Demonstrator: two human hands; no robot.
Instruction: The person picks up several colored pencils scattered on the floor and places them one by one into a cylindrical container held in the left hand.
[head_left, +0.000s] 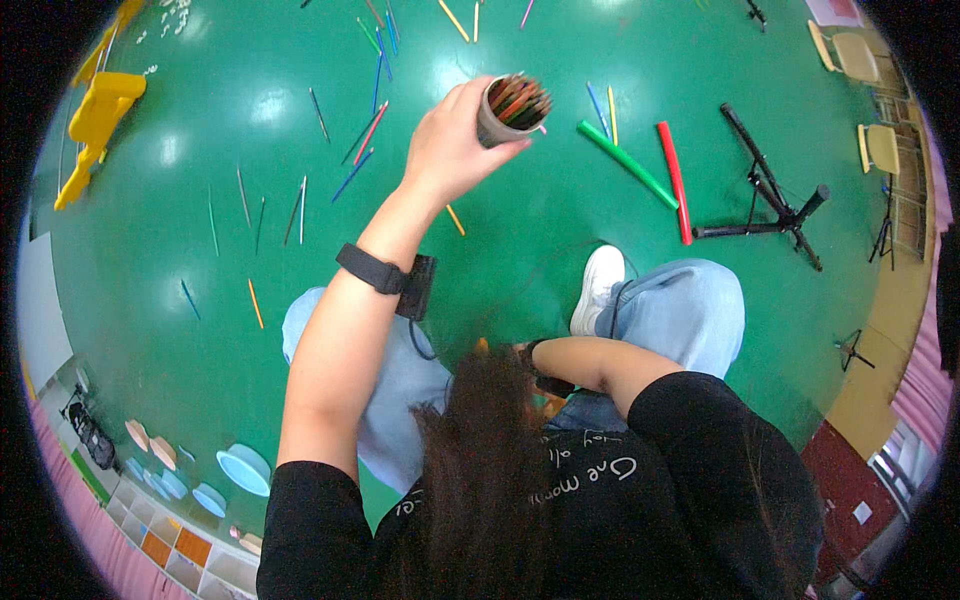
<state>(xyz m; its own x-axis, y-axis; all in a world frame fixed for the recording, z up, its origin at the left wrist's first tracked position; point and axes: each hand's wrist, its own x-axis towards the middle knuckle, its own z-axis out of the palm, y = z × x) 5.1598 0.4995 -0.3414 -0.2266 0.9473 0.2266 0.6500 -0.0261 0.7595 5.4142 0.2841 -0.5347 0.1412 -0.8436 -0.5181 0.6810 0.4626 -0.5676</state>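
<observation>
My left hand [450,140] is closed round the side of a cup [495,127] and holds it out over the green floor. Coloured pencils [518,102] fill the cup, their tips toward me. A black strap [370,268] with a small dark box circles my left wrist. My right forearm [590,362] bends inward across my lap, with a dark band at its wrist. Hair covers nearly all of my right hand, so its fingers and anything in them are hidden. Close to the left hand, a red pencil [371,133] and a blue pencil [352,176] lie on the floor.
Loose coloured pencils are scattered ahead and to the left. A green stick [628,165] and a red stick [674,183] lie right of the cup, beside a black folding stand [765,190]. My white shoe [598,288] is below them. Blue stools [245,468] stand lower left.
</observation>
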